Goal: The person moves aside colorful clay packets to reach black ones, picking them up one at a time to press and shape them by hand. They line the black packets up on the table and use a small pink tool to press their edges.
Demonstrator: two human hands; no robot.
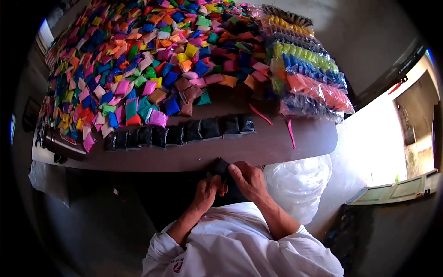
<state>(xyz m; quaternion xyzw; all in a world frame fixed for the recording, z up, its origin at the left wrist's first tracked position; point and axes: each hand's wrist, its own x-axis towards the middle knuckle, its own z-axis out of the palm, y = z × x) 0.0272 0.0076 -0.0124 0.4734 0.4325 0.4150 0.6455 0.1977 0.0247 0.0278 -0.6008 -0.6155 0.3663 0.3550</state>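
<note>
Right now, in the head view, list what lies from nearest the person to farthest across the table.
Left hand and right hand holding a black packet → bare near strip of the table → row of black packets → heap of coloured packets.

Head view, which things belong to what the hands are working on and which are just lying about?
In hand: left hand and right hand, both pinching a black packet at the edge of the table; row of black packets just ahead.
Lying about: pile of coloured packets; bundled packets in clear wrap; pink strips; white plastic bag beside the table.
</note>
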